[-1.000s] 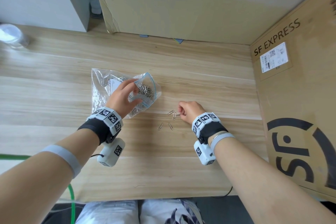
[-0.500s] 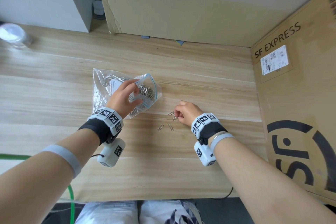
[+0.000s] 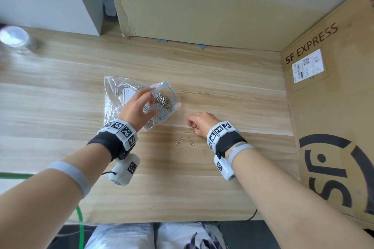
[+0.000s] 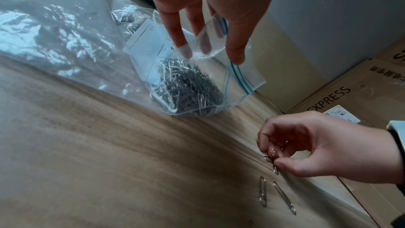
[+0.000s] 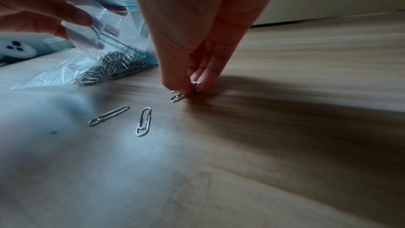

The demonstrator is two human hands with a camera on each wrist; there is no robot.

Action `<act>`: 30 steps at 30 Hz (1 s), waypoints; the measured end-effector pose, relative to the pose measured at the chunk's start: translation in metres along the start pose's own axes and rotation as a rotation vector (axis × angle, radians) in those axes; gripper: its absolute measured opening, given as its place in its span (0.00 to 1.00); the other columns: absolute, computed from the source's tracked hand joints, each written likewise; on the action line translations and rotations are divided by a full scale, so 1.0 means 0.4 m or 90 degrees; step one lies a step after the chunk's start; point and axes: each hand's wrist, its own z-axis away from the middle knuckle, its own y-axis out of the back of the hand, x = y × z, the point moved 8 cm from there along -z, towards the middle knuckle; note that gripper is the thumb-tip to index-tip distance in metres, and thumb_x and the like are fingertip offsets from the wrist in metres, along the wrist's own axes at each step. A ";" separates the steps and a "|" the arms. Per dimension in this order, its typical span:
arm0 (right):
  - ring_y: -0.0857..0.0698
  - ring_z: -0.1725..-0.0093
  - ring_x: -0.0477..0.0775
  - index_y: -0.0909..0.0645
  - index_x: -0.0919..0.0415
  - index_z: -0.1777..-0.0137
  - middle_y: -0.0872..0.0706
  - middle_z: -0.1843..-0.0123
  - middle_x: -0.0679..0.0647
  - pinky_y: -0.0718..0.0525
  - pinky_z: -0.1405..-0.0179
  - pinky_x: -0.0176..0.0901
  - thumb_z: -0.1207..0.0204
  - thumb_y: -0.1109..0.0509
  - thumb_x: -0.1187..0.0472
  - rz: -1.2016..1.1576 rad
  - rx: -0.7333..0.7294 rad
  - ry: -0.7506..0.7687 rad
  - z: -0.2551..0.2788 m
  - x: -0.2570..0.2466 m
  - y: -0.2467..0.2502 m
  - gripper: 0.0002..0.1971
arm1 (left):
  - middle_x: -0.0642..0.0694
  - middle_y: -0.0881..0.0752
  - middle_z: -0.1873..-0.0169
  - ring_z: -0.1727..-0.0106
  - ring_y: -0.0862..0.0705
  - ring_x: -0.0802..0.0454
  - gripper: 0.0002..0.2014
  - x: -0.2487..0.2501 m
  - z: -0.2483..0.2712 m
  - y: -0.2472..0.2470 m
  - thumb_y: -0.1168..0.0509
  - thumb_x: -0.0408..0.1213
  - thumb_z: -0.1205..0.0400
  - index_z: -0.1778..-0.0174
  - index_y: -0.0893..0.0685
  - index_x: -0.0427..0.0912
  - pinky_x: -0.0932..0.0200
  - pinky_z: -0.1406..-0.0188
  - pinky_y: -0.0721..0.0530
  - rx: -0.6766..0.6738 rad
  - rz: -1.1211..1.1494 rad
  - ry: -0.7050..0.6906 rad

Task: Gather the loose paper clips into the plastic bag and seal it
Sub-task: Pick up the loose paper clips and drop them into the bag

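A clear zip bag (image 3: 113, 95) with a blue seal strip lies on the wooden table, holding a heap of metal paper clips (image 3: 162, 102). My left hand (image 3: 139, 105) pinches the bag's upper lip (image 4: 210, 44) and holds the mouth up and apart. My right hand (image 3: 199, 122), just right of the bag, pinches a couple of paper clips (image 5: 181, 95) between thumb and fingers at the table surface. Two loose clips lie near it, one (image 3: 179, 141) on the left and one (image 3: 190, 141) beside it, also seen from the right wrist (image 5: 143, 123).
A large SF EXPRESS cardboard box (image 3: 327, 107) walls off the right side. Another cardboard sheet (image 3: 192, 6) stands at the back. A clear bottle (image 3: 16, 38) sits at the far left. A green cable (image 3: 81, 220) hangs at the near edge.
My right hand has slid slightly toward me and left, gathering clips from the table into its pinch. The left hand keeps holding the bag's mouth apart in the same place.
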 end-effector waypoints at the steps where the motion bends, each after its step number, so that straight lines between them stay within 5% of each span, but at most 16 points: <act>1: 0.18 0.47 0.58 0.21 0.62 0.45 0.15 0.46 0.58 0.20 0.47 0.46 0.28 0.36 0.70 0.005 -0.002 -0.011 -0.001 0.002 -0.001 0.12 | 0.38 0.23 0.36 0.36 0.24 0.42 0.16 -0.001 0.000 0.000 0.28 0.26 0.31 0.65 0.31 0.45 0.57 0.43 0.28 0.000 -0.002 -0.001; 13: 0.16 0.47 0.58 0.16 0.61 0.52 0.13 0.48 0.56 0.21 0.51 0.42 0.28 0.35 0.68 0.027 -0.011 -0.089 -0.010 0.018 -0.003 0.08 | 0.39 0.23 0.36 0.37 0.23 0.42 0.17 -0.003 0.000 -0.002 0.28 0.26 0.31 0.65 0.32 0.46 0.57 0.45 0.27 0.005 -0.006 -0.009; 17: 0.17 0.58 0.53 0.15 0.59 0.58 0.15 0.61 0.51 0.15 0.47 0.47 0.30 0.34 0.68 -0.052 0.105 -0.084 -0.018 -0.014 0.077 0.07 | 0.39 0.23 0.36 0.37 0.23 0.43 0.17 -0.006 0.001 0.000 0.28 0.26 0.31 0.65 0.32 0.46 0.53 0.44 0.25 0.007 0.004 -0.004; 21: 0.21 0.62 0.49 0.15 0.61 0.60 0.20 0.62 0.49 0.16 0.52 0.45 0.31 0.33 0.70 -0.170 0.253 -0.002 -0.040 -0.094 0.181 0.07 | 0.39 0.23 0.36 0.38 0.23 0.43 0.18 -0.004 0.002 -0.002 0.28 0.25 0.32 0.65 0.31 0.46 0.55 0.46 0.26 0.007 0.005 -0.004; 24: 0.20 0.62 0.48 0.14 0.61 0.58 0.14 0.60 0.53 0.18 0.53 0.39 0.30 0.30 0.69 -0.226 0.288 0.046 -0.057 -0.153 0.216 0.05 | 0.39 0.23 0.36 0.38 0.23 0.42 0.18 -0.004 0.003 -0.002 0.28 0.25 0.32 0.65 0.31 0.46 0.55 0.46 0.25 0.007 0.010 -0.005; 30: 0.12 0.48 0.50 0.13 0.58 0.46 0.09 0.48 0.54 0.19 0.39 0.39 0.29 0.26 0.63 -0.313 0.223 0.020 -0.084 -0.156 0.183 0.12 | 0.38 0.23 0.36 0.38 0.23 0.42 0.13 -0.009 0.003 -0.003 0.28 0.26 0.32 0.64 0.27 0.40 0.56 0.44 0.27 -0.001 0.005 0.000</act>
